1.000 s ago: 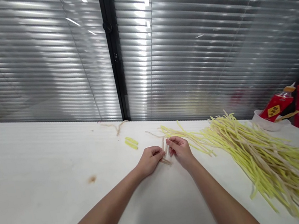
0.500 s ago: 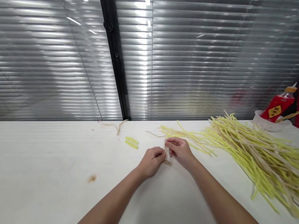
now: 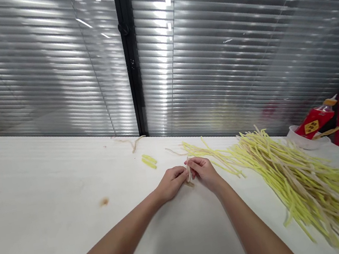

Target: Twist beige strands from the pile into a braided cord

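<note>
Just right of the middle, my left hand (image 3: 174,182) rests low over the white table with its fingers closed on a beige pipe cleaner (image 3: 190,175). My right hand (image 3: 203,171) pinches the same pipe cleaner from the other side, thumb against fingertips. A bent piece stands up between the two hands, and an end lies near the tabletop below them. The fingers hide much of it. Two short folded yellow pieces (image 3: 149,161) lie beyond my left hand. Farther back is a beige branched piece (image 3: 133,144).
A large pile of yellow and beige pipe cleaners (image 3: 308,181) covers the table's right side, its loose strands reaching toward my right hand. At the back right, a red bottle (image 3: 314,120) leans in a clear plastic bowl (image 3: 301,139). Window blinds (image 3: 209,51) stand behind the white table (image 3: 52,185).
My right hand has shifted slightly, and the beige piece between the hands is bent a little differently. My left hand stays almost where it was.
</note>
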A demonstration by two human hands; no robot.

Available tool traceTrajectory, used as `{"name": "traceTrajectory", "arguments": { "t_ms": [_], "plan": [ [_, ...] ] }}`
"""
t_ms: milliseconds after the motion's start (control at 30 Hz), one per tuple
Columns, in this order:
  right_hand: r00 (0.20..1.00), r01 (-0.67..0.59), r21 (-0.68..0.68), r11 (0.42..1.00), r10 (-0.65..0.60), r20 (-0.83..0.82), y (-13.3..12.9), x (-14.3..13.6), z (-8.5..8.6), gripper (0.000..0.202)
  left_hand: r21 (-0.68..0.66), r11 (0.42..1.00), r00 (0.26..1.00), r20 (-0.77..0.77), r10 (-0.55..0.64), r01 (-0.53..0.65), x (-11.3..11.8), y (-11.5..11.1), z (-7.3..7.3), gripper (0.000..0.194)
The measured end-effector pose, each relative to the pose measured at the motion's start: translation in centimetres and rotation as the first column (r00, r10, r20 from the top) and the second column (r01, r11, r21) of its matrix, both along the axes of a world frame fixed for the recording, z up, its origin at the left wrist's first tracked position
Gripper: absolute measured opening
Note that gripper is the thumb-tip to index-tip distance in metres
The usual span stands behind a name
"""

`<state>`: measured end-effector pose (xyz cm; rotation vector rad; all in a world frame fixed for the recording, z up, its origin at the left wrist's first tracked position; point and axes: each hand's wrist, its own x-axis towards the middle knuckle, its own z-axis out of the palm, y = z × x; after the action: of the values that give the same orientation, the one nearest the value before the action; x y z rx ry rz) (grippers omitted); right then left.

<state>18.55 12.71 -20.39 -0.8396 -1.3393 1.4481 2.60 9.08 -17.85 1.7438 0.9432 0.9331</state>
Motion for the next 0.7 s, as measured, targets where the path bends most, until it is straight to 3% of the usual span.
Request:
{"name": "traceTrajectory", "arguments": {
  "t_ms": [200,433,700],
  "plan": [
    [0.999,-0.032,0.004,0.999,0.032,0.014,0.0,0.0,0.2,0.030,-0.149,0.989,0.984,0.180,0.010,0.017,0.1,0.5,-0.4,0.027],
    [1.000,-0.009,0.009,1.000,0.009,0.015,0.0,0.1,0.4,0.026,-0.200,0.973,0.939,0.295,0.176,-0.119,0.0,1.1,-1.4,0.028],
    [1.000,0.025,0.024,0.999,-0.025,0.000,0.0,0.1,0.0,0.022,-0.260,0.961,0.892,0.406,0.201,-0.098,0.2,1.0,-1.0,0.024]
  ]
}}
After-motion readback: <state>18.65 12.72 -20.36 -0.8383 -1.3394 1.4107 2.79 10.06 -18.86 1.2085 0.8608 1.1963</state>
